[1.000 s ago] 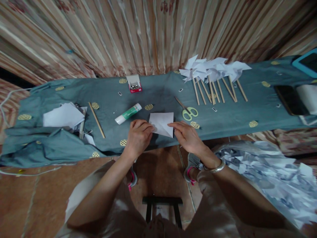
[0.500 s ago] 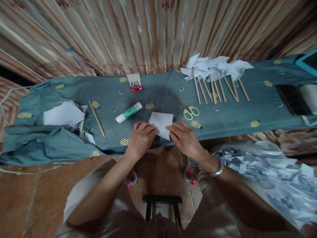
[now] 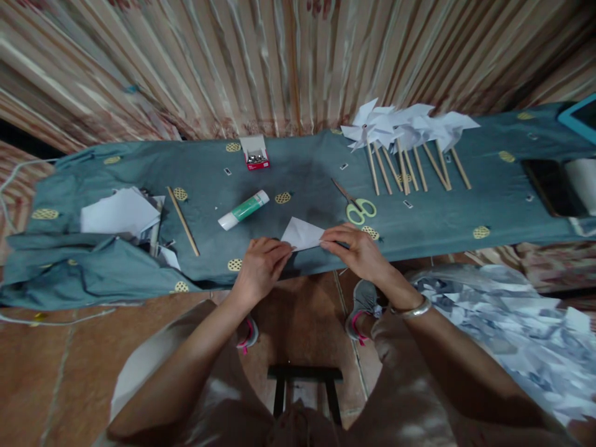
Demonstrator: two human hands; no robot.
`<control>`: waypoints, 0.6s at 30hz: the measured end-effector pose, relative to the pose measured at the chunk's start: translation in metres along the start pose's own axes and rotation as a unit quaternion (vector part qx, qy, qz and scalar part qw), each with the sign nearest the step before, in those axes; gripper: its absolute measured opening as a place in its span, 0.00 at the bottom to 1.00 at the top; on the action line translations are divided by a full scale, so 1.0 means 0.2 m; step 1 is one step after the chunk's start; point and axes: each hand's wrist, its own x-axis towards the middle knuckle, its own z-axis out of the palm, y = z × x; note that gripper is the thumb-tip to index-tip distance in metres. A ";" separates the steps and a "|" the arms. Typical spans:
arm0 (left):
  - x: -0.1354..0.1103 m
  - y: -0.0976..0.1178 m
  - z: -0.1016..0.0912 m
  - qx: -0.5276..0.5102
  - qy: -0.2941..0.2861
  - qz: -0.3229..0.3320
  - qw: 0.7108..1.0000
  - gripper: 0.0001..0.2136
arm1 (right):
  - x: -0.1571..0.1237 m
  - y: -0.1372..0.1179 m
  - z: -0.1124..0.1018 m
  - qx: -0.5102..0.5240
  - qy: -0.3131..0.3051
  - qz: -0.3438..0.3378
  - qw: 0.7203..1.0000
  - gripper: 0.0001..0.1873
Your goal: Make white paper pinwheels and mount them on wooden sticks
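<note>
A white sheet of paper, folded over into a triangle, is held near the table's front edge. My left hand pinches its left corner between thumb and fingers. At the opposite corner my right hand grips the paper the same way, fingers closed. Just beyond my right hand lie scissors with pale green handles, their blades pointing away to the left. A green and white glue stick rests past my left hand.
Several white paper pinwheels on sticks lie at the back right. A small red box of metal pins stands open at the back. Left are a wooden stick and a paper stack. A bag of paper pieces sits lower right; a phone lies far right.
The square sheet has been folded into a triangle between my hands. My right hand has moved slightly right and away; my left hand has turned a little and stays on the paper.
</note>
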 end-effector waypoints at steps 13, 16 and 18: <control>-0.01 -0.02 0.02 -0.119 -0.008 -0.175 0.977 0.09 | 0.10 0.01 0.03 0.070 -0.010 0.060 0.996 0.10; -0.02 -0.02 0.01 -0.124 -0.003 -0.201 0.972 0.15 | 0.10 -0.01 0.03 0.045 -0.015 0.083 0.995 0.10; -0.01 0.00 0.00 -0.098 0.000 -0.183 0.978 0.20 | 0.10 -0.02 0.04 0.030 -0.017 0.096 0.995 0.10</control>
